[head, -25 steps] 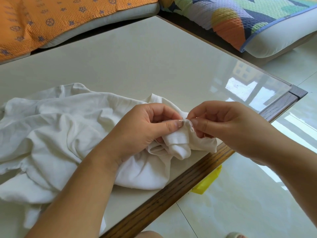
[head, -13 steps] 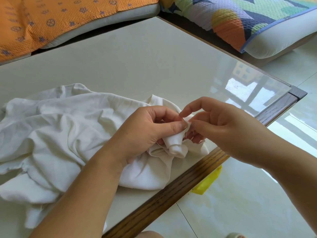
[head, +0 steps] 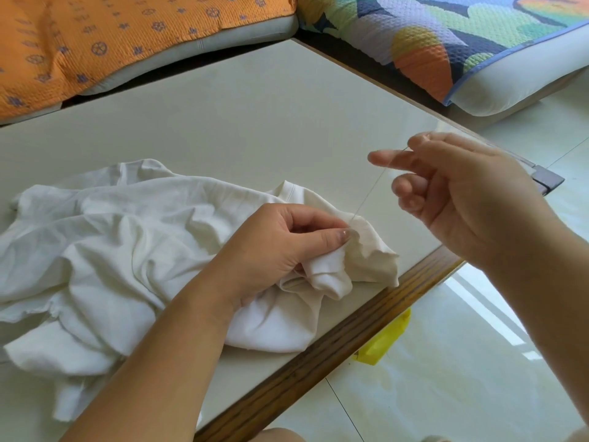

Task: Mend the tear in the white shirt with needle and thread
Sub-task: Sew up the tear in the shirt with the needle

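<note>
**Thread stretched taut between two hands over a white shirt**

The white shirt (head: 111, 250) lies crumpled on the near left part of the counter (head: 255, 122), with its folds spreading toward the left edge of the view. One bunched end reaches the counter's wooden edge (head: 318, 362).

The left hand (head: 280, 247) rests on that bunched end. Its thumb and curled fingers pinch a small ridge of fabric, and a rolled fold of cloth hangs just below the thumb.

A fine pale thread (head: 373, 189) rises from the pinched spot. It runs up and to the right in a straight, tight line to the right hand (head: 471, 199).

The right hand is raised above the counter, well apart from the shirt, with its palm turned toward the left hand. The thread ends between the thumb and forefinger, which are closed together on it. The middle finger points out toward the left, and the last two fingers are loosely curled.

Below the wooden edge, a yellow object (head: 382, 342) lies on the glossy tiled floor (head: 446, 378), partly hidden under the counter. What it is cannot be told.

Beyond the far side of the counter are an orange patterned cushion (head: 95, 43) on the left and a cushion with a many-coloured cover (head: 446, 36) on the right.
</note>
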`<action>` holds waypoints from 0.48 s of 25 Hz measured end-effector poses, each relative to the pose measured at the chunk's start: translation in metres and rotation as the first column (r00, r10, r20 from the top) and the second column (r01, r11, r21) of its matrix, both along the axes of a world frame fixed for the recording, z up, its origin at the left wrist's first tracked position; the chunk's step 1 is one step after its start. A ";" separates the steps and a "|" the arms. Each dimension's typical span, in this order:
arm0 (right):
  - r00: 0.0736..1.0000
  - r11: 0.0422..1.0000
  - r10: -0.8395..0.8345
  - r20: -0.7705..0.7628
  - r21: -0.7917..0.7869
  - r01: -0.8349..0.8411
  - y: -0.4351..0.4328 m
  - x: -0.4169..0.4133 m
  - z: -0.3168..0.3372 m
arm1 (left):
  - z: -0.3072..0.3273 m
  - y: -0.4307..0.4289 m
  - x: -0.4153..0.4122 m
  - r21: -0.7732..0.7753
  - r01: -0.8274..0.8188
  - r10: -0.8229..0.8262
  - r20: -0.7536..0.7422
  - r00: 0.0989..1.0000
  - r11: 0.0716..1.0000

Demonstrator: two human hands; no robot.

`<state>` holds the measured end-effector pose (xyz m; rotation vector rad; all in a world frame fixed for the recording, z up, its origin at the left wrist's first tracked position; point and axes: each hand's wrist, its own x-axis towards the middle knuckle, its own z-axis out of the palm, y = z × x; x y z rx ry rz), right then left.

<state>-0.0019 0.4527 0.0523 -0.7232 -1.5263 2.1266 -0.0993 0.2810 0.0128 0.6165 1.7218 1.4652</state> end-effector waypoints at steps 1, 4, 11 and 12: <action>0.999 0.989 -0.010 -0.043 -0.145 0.003 0.002 -0.002 0.000 | 0.000 0.001 0.000 -0.001 0.004 -0.004 0.002 1.000 1.000; 0.989 0.945 -0.091 -0.115 -0.322 0.050 0.007 -0.006 -0.003 | 0.000 0.000 0.000 -0.018 0.016 -0.017 -0.017 1.000 1.000; 0.940 0.813 -0.338 -0.033 0.492 0.310 0.019 -0.001 -0.017 | 0.003 -0.003 0.001 -0.019 0.065 -0.065 0.027 0.998 0.998; 0.933 0.760 -0.359 -0.027 0.572 0.309 0.019 0.000 -0.018 | 0.003 -0.004 0.001 -0.017 0.075 -0.074 0.028 0.997 0.997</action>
